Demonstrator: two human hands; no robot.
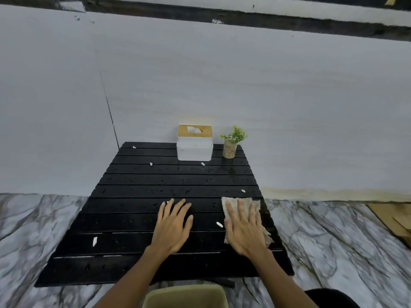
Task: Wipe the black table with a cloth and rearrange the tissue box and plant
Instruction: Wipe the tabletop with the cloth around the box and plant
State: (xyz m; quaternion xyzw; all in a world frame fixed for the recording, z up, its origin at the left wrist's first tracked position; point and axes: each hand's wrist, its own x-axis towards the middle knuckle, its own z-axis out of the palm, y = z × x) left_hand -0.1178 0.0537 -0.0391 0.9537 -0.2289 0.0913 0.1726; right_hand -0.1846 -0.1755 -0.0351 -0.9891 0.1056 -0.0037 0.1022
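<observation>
While the right hand (pixel 243 227) pressed flat, fingers spread, on the cloth (pixel 244 202) at lower right of the black bench (pixel 133 192), the left hand (pixel 172 227) lay open beside it. Limp and thin, the cloth probably handled best under a flat palm.

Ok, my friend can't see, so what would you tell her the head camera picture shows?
A person's right hand presses a beige cloth flat on a black slatted table, the left hand flat beside it. At the far edge stand a white tissue box with a wooden lid and a small potted plant; white scraps dot the slats.
</observation>
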